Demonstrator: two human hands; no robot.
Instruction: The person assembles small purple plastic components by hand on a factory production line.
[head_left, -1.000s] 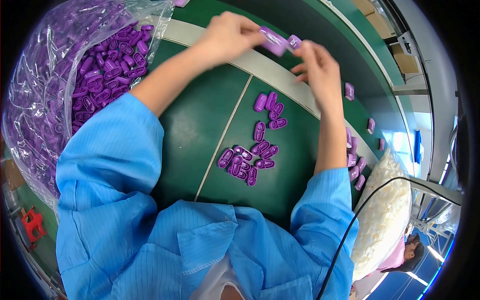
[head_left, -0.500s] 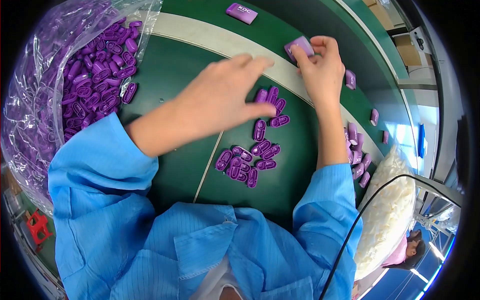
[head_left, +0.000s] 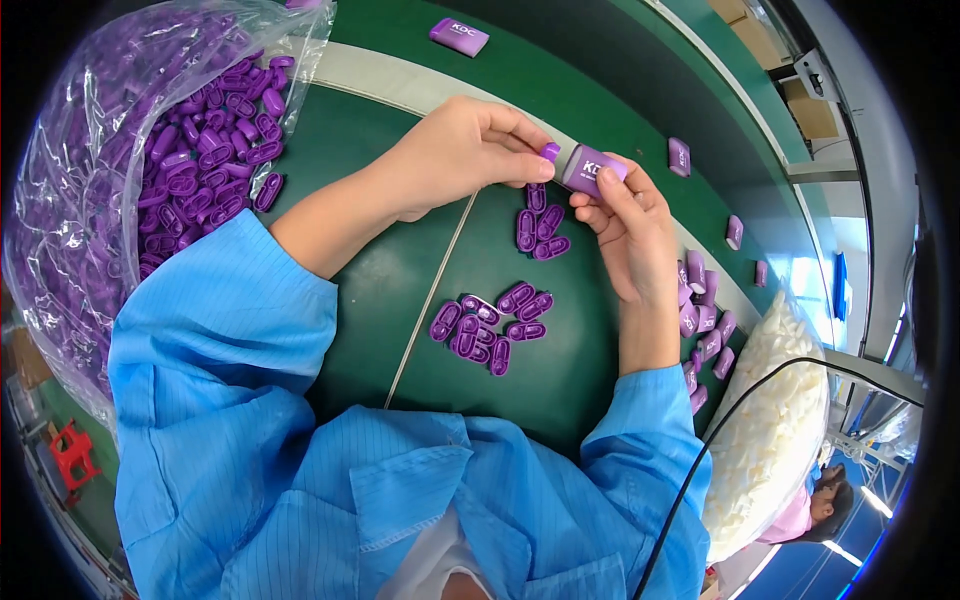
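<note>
Near the upper centre of the frame, the left hand [head_left: 455, 150] pinches a small purple cap [head_left: 549, 152] between thumb and fingertips and holds it against the end of a purple rectangular case [head_left: 592, 170]. The right hand [head_left: 628, 228] is closed around that case, thumb along 1 side and fingers behind, with the case's open end turned toward the cap. The 2 pieces touch or nearly touch; whether the cap is already seated cannot be told.

To do this join well, the cap likely needs to meet the case squarely, with its long axis lined up with the opening, and pressure should come straight along the case rather than at an angle. The right hand's firm hold near the end looks suited to bracing that push.

In the upper left, a clear plastic bag [head_left: 80, 230] lies open on the green work surface [head_left: 400, 280], filled with many purple oval caps that spill out at its mouth. 2 loose clusters of the same caps [head_left: 490, 322] lie at the centre, below the hands. A heap of purple cases [head_left: 705, 325] sits at centre right, and single cases lie along the green belt [head_left: 620, 60] above, 1 of them at top centre [head_left: 459, 36]. At lower right, another clear bag [head_left: 775, 420] holds white pieces.
</note>
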